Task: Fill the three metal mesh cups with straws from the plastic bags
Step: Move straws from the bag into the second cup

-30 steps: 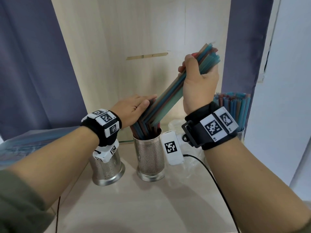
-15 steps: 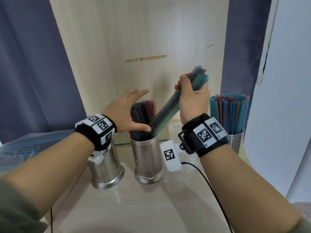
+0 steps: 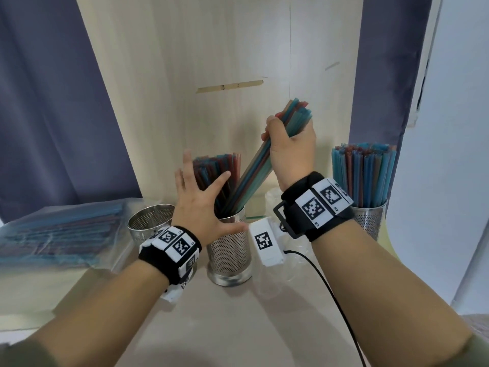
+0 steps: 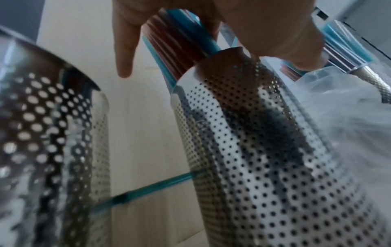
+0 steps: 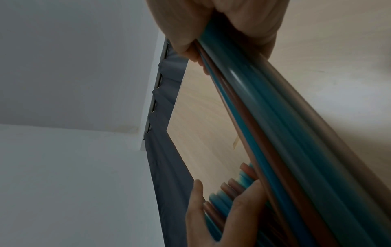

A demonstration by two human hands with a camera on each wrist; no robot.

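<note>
Three perforated metal cups stand on the wooden shelf. The middle cup (image 3: 229, 250) holds upright blue and red straws (image 3: 211, 168). My right hand (image 3: 291, 152) grips a slanted bundle of straws (image 3: 254, 176) whose lower ends sit in that cup. My left hand (image 3: 201, 200) is spread open, fingers straight, against the upright straws, thumb near the rim. The left cup (image 3: 148, 221) looks empty. The right cup (image 3: 370, 221) is full of straws (image 3: 363, 173). In the left wrist view the middle cup (image 4: 264, 150) fills the frame. The right wrist view shows the gripped bundle (image 5: 275, 117).
A plastic bag of straws (image 3: 60, 231) lies flat on the left. Crumpled clear plastic (image 3: 288, 263) sits beside the middle cup, under my right wrist. A black cable (image 3: 336, 295) trails over the shelf. A wooden back panel (image 3: 225, 62) and blue curtains (image 3: 47, 102) close off the rear.
The right hand lowered the slanted bundle deeper into the middle cup. The left hand let go of the straws, opened wide and dropped toward the cup's rim.
</note>
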